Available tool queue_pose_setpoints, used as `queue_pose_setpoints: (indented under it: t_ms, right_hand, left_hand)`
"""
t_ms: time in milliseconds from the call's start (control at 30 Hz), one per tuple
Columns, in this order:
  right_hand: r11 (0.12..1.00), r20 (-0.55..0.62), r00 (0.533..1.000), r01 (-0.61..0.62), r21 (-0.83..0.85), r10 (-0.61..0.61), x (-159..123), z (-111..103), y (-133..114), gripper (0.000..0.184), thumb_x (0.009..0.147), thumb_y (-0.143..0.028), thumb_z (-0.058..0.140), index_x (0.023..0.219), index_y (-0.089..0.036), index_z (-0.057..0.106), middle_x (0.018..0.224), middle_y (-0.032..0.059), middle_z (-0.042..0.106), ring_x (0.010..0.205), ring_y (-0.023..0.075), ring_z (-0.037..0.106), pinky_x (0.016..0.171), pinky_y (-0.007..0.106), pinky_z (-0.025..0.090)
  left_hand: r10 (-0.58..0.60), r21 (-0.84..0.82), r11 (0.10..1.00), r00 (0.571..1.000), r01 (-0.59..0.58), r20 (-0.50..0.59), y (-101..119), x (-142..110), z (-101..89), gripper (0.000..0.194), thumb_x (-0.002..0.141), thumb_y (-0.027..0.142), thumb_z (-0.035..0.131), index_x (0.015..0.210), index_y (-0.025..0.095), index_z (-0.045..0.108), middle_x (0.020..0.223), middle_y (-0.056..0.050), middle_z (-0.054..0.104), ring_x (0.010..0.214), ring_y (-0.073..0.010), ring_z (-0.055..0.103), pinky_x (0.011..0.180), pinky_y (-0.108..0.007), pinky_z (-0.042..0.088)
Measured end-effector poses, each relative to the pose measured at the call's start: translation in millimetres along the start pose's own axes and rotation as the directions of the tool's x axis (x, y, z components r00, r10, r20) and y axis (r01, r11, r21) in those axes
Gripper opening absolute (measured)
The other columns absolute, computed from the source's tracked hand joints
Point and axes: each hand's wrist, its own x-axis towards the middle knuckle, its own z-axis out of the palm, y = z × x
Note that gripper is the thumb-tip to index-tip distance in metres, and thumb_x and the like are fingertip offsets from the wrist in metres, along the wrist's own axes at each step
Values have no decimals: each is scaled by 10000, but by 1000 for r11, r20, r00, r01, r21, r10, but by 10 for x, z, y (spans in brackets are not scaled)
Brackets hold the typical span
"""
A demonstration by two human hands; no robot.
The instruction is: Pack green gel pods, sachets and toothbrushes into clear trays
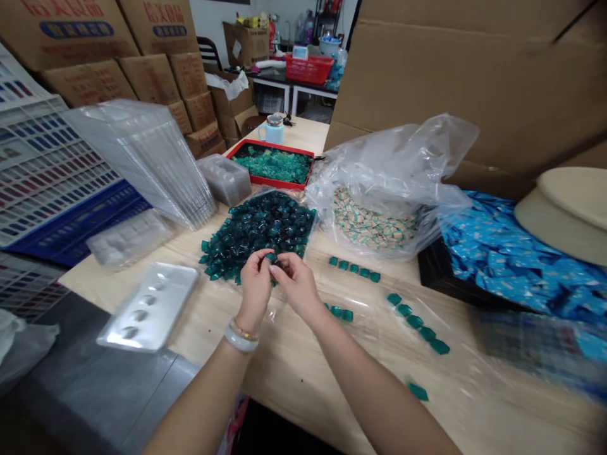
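Here, the left hand (255, 278) and right hand (298, 279) together pinch one small dark green piece (271, 258), near the pile of similar pieces (268, 221) on the worktop (206, 322).

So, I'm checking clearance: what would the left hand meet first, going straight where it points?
Likely the pile of dark green pieces beyond the left hand, though the hand's height is unclear.

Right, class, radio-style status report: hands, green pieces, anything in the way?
Left hand and right hand meeting at a dark green piece. Green pile just beyond. Right forearm partly hides one short row; nothing seen blocking the pile.
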Motion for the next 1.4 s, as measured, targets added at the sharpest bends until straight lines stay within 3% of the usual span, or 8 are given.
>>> queue_pose_setpoints:
  t_ms: [233, 400, 600, 767, 933, 1067, 1233, 1400]
  right_hand:
    - [980, -197, 960, -199, 28, 200, -886, -776, 253, 150, 678, -291, 569, 777, -178, 573, 697, 9, 571, 620, 123, 511, 581, 252, 419]
    - [921, -265, 884, -351, 168, 385, -1315, -1483, 255, 322, 588, -326, 676, 872, -191, 611, 719, 9, 594, 610, 128, 527, 598, 276, 430]
    - [884, -231, 894, -284, 371, 384, -1380, -1519, 89, 270, 580, -310, 711, 775, -190, 567, 676, -15, 596, 602, 120, 565, 633, 282, 453]
    - [822, -188, 873, -323, 468, 450, -1494, -1517, 54, 255, 599, -330, 700, 747, -184, 552, 702, -12, 600, 632, 133, 582, 683, 319, 464]
    - [891, -122, 935, -269, 366, 333, -1546, -1579, 2, 168, 679, -297, 637, 658, -164, 537, 648, -26, 523, 576, 86, 504, 597, 232, 416]
    - [886, -172, 923, -258, 386, 344, -1566, -1521, 90, 185, 717, -321, 585, 653, -168, 502, 598, -31, 475, 533, 82, 447, 530, 216, 386]
    - [977, -267, 940, -198, 76, 211, -1586, -1534, 143, 184, 756, -335, 535, 877, -198, 560, 793, 22, 552, 658, 126, 526, 610, 266, 447]
    - [960, -7, 1000, 27, -279, -30, -1455, -1625, 3, 180, 799, -284, 499, 931, -227, 607, 861, 47, 579, 820, 159, 553, 738, 300, 453]
  left_hand:
    - [-143, -391, 899, 977, 195, 158, 169, -472, 243, 128, 691, 224, 524, 804, 167, 539, 775, 1, 565, 638, -84, 525, 571, -196, 423]
    - [-247, -50, 939, 767, 341, 592, 73, -841, 588, 266, 637, 81, 392, 772, 132, 615, 666, -14, 570, 534, -86, 487, 504, -204, 401]
    - [-183, 67, 979, 670, 195, 720, -30, -1160, 915, 263, 700, 164, 465, 902, 150, 633, 905, -61, 611, 677, -121, 528, 604, -238, 425]
    - [-125, 24, 987, 682, 156, 721, 44, -1232, 886, 181, 695, 236, 560, 839, 144, 620, 802, -41, 603, 668, -123, 534, 615, -242, 427]
    - [-270, 59, 902, 453, 427, 850, 106, -1243, 834, 228, 655, 317, 619, 744, 112, 572, 626, 10, 526, 450, -45, 414, 449, -189, 324]
    - [-334, 106, 797, 289, 594, 897, 105, -1334, 808, 247, 654, 337, 634, 700, 112, 542, 559, 32, 471, 447, -27, 356, 427, -168, 244]
    - [-405, 46, 679, 322, 733, 855, 35, -1365, 832, 282, 674, 384, 614, 684, 119, 517, 517, 48, 404, 439, -23, 313, 406, -161, 161]
    - [-462, 19, 617, 342, 787, 819, -20, -1239, 863, 334, 615, 404, 662, 700, 121, 506, 537, 43, 409, 452, -27, 340, 415, -157, 175]
